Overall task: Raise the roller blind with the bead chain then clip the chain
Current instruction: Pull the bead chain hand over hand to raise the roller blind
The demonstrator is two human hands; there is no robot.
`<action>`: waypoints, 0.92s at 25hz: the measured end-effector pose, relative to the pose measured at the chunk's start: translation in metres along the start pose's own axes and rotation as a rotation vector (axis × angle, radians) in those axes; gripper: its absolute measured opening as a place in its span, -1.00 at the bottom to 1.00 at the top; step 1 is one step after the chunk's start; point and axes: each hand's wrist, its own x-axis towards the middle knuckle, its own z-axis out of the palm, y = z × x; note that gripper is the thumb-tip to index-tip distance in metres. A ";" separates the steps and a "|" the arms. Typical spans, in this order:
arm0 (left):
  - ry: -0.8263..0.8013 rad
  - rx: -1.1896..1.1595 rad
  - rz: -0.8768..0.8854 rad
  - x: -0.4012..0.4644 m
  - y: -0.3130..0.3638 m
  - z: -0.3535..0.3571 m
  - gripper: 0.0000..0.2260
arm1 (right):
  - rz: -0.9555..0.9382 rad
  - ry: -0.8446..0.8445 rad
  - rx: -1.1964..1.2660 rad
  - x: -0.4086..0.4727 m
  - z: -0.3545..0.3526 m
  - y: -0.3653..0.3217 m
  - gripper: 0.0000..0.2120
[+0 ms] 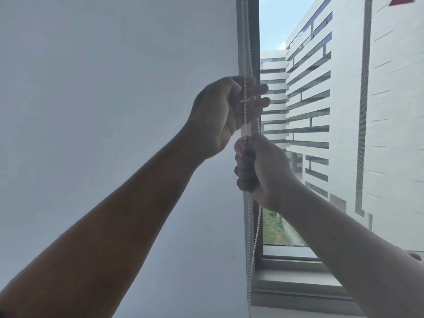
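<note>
Pale wall (91, 88) fills the left of the view, and on the right there's the window (298, 157) with striped white buildings (332, 111) outside and a strip of greenery low down. No blind fabric shows over the glass from here, so how far it is raised I cannot tell.

The bead chain (245, 53) runs down along the window frame's left edge (254, 31) in 2 strands, past both hands and on toward the sill's left corner (275, 278).

Up top, the left hand (220, 115) is curled loosely around the strands, fingers half-closed, with a small white cross-piece, possibly the connector or clip (247, 99), lying across its fingers. Just below, touching or nearly so, the right hand (259, 171) is balled into a tight fist clamped on the chain, which comes out beneath it and hangs slack.

Now the risks. If both strands are caught in that fist, I'd judge the loop locks and nothing moves. Pull the wrong strand and the blind drops instead. That cross-piece could jam at the roller if hauled upward. A hard yank at an angle away from the frame might snap the beads or skip the sprocket. And with the upper hand so loose, the chain could slip free between pulls.
</note>
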 end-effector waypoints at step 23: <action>0.084 -0.001 -0.290 -0.114 -0.168 -0.020 -0.81 | -0.041 0.142 -0.244 -0.034 -0.045 0.075 -0.63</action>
